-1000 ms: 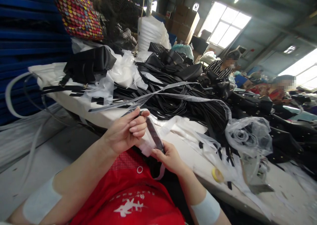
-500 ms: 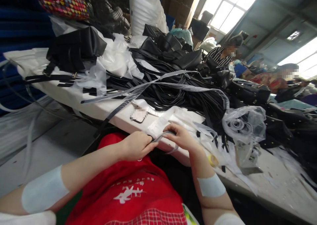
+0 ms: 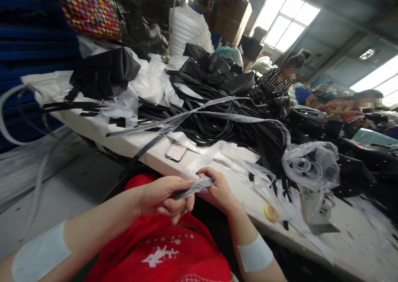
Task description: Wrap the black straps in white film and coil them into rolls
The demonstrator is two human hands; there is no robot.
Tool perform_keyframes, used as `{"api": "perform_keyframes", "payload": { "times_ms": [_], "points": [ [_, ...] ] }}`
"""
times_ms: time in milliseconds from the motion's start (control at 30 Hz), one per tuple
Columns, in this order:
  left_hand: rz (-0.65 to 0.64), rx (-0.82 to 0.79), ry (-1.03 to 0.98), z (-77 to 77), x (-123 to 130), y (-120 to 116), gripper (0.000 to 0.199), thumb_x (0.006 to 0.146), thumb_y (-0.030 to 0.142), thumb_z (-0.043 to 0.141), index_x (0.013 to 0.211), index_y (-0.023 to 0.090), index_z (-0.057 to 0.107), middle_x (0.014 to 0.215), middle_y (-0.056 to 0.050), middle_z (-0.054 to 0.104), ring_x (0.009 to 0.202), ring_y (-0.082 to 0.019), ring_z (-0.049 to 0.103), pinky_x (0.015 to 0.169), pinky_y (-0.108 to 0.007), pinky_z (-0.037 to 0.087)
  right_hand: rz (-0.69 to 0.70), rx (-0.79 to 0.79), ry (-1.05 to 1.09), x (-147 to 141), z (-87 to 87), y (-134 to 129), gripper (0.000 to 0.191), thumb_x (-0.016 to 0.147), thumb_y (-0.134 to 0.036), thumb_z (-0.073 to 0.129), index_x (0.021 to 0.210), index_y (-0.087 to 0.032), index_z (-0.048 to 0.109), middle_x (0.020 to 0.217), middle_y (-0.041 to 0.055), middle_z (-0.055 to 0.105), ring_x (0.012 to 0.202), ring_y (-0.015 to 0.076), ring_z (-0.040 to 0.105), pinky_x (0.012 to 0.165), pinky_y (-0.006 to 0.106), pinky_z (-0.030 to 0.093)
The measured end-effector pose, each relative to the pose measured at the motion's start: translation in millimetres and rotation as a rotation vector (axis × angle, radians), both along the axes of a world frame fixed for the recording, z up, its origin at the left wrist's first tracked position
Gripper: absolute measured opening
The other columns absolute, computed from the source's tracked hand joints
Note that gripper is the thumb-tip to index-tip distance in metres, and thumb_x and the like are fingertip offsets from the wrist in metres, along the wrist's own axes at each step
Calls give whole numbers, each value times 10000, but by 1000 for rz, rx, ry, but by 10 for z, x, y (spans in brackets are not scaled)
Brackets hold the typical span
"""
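Close to my body, just in front of the table edge, my left hand (image 3: 166,196) is closed around a dark strap, its fingers curled underneath. A clear plastic sleeve (image 3: 199,185) covers part of that strap and spans the gap between my hands. My right hand (image 3: 219,189) pinches the sleeve's other end between thumb and fingers. Beyond them on the table lie many black straps (image 3: 214,128) in a heap. Across the heap run long clear plastic sleeves (image 3: 239,116), one with a dark strap inside hanging over the near edge.
Black bags (image 3: 105,73) stand at the left and pile up along the back. A crumpled clear plastic bag (image 3: 311,164) holds a coil at the right. A yellow tape roll (image 3: 271,213) and a phone-like item (image 3: 176,151) lie near the edge. Co-workers (image 3: 280,75) sit beyond.
My left hand has turned so its curled fingers show, and the sleeved strap between my hands is more exposed. Both hands sit slightly lower in view. The view has shifted a little.
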State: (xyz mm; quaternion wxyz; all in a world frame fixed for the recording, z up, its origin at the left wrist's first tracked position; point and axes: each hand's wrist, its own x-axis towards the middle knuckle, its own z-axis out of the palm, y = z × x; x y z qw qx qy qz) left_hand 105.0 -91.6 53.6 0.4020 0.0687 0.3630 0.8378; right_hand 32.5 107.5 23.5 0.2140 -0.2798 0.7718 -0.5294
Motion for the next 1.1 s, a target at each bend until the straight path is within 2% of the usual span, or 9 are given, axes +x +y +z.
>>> {"api": "perform_keyframes", "payload": {
  "times_ms": [133,267,400,533,633,767,933,1000,1100],
  "points": [
    [463,-187,250,247,-67,-6,505,968,509,374,806,136,673,372,88,266,334,-104,351,546,-271,508,394,51,-131,245,-131,-208,246,919,-362,528,953,-180,690,896,23,694,819,153,629,773,259,519],
    [1036,-606,695,278,-272,-215,342,897,502,545,914,183,667,727,-43,617,834,-221,599,910,-369,465,807,-32,-338,537,89,-156,353,905,-474,536,920,-165,708,848,38,705,807,158,654,780,239,523],
    [652,-1072,1006,1,-252,-267,383,787,539,648,660,179,637,714,-89,633,809,-262,590,829,-368,448,238,-144,-275,187,493,277,423,867,-524,576,717,-140,675,475,-14,519,400,99,425,437,228,416],
    [340,-847,619,-76,-48,-1,598,917,620,389,612,165,630,433,1,448,414,-132,415,494,-259,370,-142,-3,117,-221,558,411,273,791,-399,682,904,-151,666,782,47,663,717,176,604,717,310,521],
    [263,-368,184,134,-11,163,706,953,628,230,633,145,635,311,73,241,280,-89,212,405,-241,338,28,-63,160,-70,387,160,464,795,-383,678,1208,-196,577,1139,80,636,1032,226,596,910,352,495],
    [467,-111,152,454,-97,173,559,966,550,337,841,121,673,394,84,293,359,-101,337,588,-286,497,212,-77,-71,366,130,-233,311,922,-441,529,1087,-197,627,898,20,640,806,156,602,749,268,521],
    [971,-826,947,205,-63,-16,476,866,619,516,922,168,656,1002,-133,673,1037,-289,590,1062,-463,364,672,-88,-388,380,237,-147,411,903,-517,560,939,-135,709,728,7,598,636,109,548,614,219,476],
    [839,-1106,1176,-26,4,-114,533,836,648,523,974,154,665,1189,-194,640,1158,-359,542,1081,-503,318,710,-64,-474,240,308,14,431,909,-510,558,922,-112,722,676,3,592,559,83,509,549,196,439],
    [476,-1412,1263,-260,91,-233,524,824,635,543,901,139,694,957,-202,704,912,-347,635,878,-448,457,622,47,-525,7,281,177,412,849,-514,643,908,-114,721,635,-13,588,504,72,493,483,178,416]
  ]
}}
